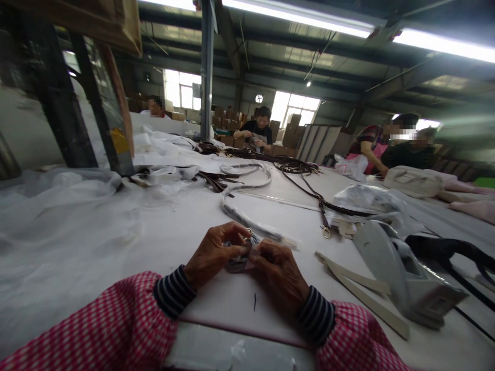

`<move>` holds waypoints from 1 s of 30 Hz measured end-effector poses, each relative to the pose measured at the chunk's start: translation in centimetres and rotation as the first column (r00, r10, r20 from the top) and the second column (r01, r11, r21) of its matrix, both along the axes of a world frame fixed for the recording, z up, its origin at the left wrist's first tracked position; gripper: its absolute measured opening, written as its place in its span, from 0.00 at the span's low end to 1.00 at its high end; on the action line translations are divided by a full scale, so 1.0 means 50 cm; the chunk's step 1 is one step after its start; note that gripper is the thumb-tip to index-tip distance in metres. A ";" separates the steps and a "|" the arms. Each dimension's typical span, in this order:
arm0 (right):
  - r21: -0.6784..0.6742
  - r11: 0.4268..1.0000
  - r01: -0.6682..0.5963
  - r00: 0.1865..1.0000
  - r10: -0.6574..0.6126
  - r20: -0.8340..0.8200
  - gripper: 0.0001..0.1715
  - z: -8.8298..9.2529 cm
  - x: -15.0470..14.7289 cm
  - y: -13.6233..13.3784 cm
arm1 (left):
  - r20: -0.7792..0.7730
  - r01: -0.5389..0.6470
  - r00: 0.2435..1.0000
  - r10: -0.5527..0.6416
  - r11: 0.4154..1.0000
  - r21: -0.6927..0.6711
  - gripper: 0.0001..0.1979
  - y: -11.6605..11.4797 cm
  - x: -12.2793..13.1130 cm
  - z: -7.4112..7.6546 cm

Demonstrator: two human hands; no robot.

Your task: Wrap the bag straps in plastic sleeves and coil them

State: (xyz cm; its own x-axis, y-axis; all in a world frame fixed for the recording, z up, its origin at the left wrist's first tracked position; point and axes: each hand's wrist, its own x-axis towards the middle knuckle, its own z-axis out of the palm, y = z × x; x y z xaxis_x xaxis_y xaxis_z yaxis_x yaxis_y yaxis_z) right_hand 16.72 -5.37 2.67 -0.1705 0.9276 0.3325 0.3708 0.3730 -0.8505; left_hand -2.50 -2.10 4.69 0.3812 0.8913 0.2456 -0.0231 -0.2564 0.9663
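Observation:
Close together over the front of the white table (166, 232), both my hands are closed on one small bundle, a dark strap end (240, 265) with a small gold-coloured metal ring at its top. My left hand (211, 252) pinches it between thumb and fingers near the ring. From the other side, my right hand (280, 268) grips it with thumb and forefinger; its other fingers are curled and partly hidden. Just beyond the hands lies a long strap wrapped in clear plastic (242, 216), curving away over the table. Whether it joins the held piece I cannot tell.
On the right stand a grey tape dispenser (402, 273) and beige strips (367, 288). Dark straps with metal hooks (320, 203) lie farther back. White sheeting (65, 221) covers the left, beside a metal post (83, 103). Several co-workers (257, 131) are at the far side.

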 end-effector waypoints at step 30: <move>0.123 0.990 -0.070 0.998 0.070 0.005 0.10 0.016 -0.004 0.021 | -0.542 0.050 0.813 0.213 0.902 0.430 0.17 0.005 -0.012 -0.014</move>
